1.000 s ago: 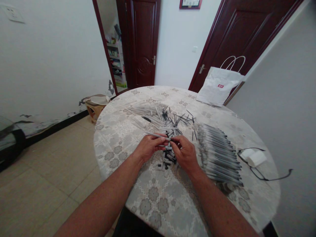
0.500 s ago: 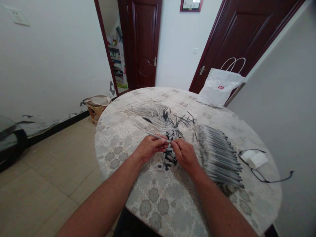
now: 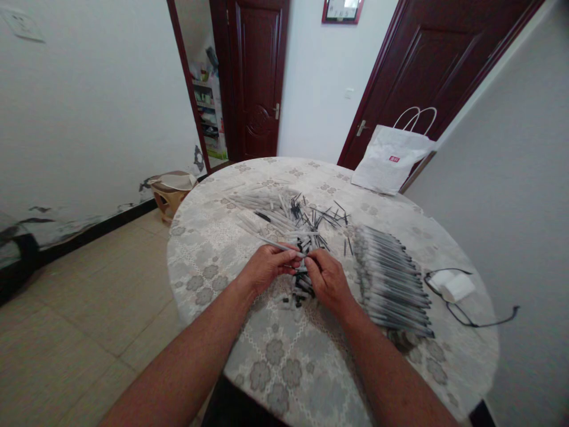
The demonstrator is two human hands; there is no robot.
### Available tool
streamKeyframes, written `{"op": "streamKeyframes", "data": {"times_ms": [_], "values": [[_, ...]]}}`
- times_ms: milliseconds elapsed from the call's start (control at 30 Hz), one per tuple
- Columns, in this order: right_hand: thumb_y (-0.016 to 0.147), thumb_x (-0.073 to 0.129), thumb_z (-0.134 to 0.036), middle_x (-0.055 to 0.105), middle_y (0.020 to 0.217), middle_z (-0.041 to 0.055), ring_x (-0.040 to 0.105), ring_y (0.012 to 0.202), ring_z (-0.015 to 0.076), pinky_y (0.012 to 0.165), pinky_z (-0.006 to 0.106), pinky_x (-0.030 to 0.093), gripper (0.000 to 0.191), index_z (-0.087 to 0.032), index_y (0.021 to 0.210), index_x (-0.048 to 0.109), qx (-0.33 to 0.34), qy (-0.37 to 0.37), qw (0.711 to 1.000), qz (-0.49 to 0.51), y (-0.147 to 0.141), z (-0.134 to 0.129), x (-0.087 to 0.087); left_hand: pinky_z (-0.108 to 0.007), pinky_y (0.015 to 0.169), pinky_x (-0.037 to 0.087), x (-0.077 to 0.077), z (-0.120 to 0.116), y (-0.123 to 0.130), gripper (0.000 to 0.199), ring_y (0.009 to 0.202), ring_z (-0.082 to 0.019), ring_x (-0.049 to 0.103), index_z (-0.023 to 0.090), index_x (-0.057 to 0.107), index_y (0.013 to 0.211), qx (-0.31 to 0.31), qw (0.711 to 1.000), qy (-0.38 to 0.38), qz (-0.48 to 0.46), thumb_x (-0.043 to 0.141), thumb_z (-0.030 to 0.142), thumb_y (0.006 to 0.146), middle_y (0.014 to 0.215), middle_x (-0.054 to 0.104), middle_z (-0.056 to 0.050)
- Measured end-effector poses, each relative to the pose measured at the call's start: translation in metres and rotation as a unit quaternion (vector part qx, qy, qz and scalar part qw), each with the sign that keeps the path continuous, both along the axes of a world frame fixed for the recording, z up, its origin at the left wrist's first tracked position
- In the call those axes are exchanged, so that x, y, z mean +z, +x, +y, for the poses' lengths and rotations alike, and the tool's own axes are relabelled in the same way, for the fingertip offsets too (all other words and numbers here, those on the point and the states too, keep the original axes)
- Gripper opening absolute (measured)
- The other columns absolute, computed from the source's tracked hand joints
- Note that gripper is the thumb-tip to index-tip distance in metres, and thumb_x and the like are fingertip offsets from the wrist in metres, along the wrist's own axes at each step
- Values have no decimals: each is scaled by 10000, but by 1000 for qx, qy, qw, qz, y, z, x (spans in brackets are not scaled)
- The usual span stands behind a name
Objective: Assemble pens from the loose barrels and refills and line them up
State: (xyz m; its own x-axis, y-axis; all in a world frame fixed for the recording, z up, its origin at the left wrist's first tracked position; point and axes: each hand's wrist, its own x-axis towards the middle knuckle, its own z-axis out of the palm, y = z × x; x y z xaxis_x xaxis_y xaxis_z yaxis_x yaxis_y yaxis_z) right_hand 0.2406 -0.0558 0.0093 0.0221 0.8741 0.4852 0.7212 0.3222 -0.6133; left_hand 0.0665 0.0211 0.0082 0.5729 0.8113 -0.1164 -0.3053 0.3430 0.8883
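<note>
My left hand point(image 3: 269, 264) is closed around a slim, pale pen point(image 3: 272, 242), whose long end sticks out to the upper left. The fingertips of my right hand point(image 3: 329, 277) pinch the pen's near end, almost touching the left fingers. Just beneath the hands lies a pile of small black and clear pen caps point(image 3: 304, 287). Loose translucent pen barrels point(image 3: 258, 203) are spread beyond the left hand. Thin dark refills point(image 3: 331, 217) are scattered past the right hand. Many pens point(image 3: 400, 280) lie side by side in a row to the right. My fingers partly hide the pen's tip.
A patterned cloth covers the round table point(image 3: 275, 356). Eyeglasses point(image 3: 475, 325) and a folded white tissue point(image 3: 457, 286) lie near its right edge. At the back right stands a white paper bag point(image 3: 389, 159). A wooden stool point(image 3: 171, 193) is on the floor to the left.
Both hands stay on the same pen, with the right fingers shifted slightly at its end. The whole view has moved a little.
</note>
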Motion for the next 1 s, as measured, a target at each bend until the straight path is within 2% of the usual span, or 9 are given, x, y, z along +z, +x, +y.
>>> {"op": "streamKeyframes", "data": {"times_ms": [167, 233, 333, 400, 467, 567, 767, 933, 1000], "values": [[1058, 368, -405, 563, 675, -10, 532, 649, 153, 624, 267, 369, 395, -223, 745, 529, 4, -59, 998, 37, 1, 0, -3, -291, 688, 580, -1, -1, 1, 351, 758, -181, 714, 111, 745, 994, -10, 1000, -5, 5, 858, 328, 742, 855, 761, -109], [1051, 389, -409, 589, 713, -7, 550, 668, 155, 633, 265, 380, 351, -220, 810, 561, -1, -58, 997, 53, 1, -1, -3, -283, 676, 577, -1, -1, 1, 351, 754, -177, 712, 111, 747, 989, -5, 1000, -2, 2, 859, 331, 740, 858, 761, -107], [992, 522, -385, 639, 837, 5, 586, 726, 160, 679, 265, 416, 191, -209, 1029, 585, -13, -25, 997, 72, 0, -1, -2, -275, 667, 573, 0, -1, 1, 344, 753, -174, 711, 114, 746, 987, 0, 1000, 0, -2, 856, 329, 743, 841, 758, -101], [966, 562, -355, 643, 873, 13, 589, 746, 161, 703, 268, 424, 177, -205, 1060, 578, -10, -7, 998, 61, 0, -1, -1, -276, 672, 572, 0, -1, 1, 347, 754, -175, 712, 112, 744, 992, 0, 1000, -2, 0, 856, 327, 744, 834, 757, -102], [984, 525, -335, 632, 865, 19, 580, 764, 165, 715, 274, 415, 142, -207, 998, 586, -1, -2, 999, 36, 0, -1, 0, -281, 684, 574, 0, -1, 0, 355, 762, -179, 716, 108, 742, 999, -2, 1000, -4, 5, 856, 327, 743, 840, 760, -108], [1023, 449, -342, 604, 813, 13, 558, 753, 164, 702, 277, 389, 218, -212, 905, 579, 4, -9, 1000, 11, 0, 0, -1, -288, 697, 574, 0, -2, 0, 351, 769, -185, 722, 111, 741, 993, -8, 1000, -6, 7, 860, 320, 738, 844, 763, -110], [1056, 368, -422, 558, 666, -15, 519, 620, 146, 608, 270, 356, 394, -224, 752, 523, -4, -66, 996, 52, 0, 1, -5, -285, 682, 571, 0, -2, 1, 327, 763, -187, 721, 112, 743, 973, -12, 1000, -8, 3, 857, 307, 736, 839, 760, -110], [991, 522, -384, 631, 825, 2, 587, 719, 157, 687, 269, 422, 184, -211, 1015, 581, -13, -20, 997, 79, 0, -2, -2, -279, 673, 572, 2, -3, 1, 334, 753, -180, 712, 107, 745, 978, 1, 1000, -7, -1, 854, 308, 734, 833, 753, -106], [958, 570, -347, 638, 859, 6, 586, 723, 155, 699, 269, 428, 168, -208, 1051, 574, -12, -2, 998, 68, 0, -2, -1, -274, 670, 569, 3, -3, 1, 337, 750, -178, 711, 107, 744, 978, 2, 1000, -5, 2, 853, 313, 734, 826, 751, -105]]}}
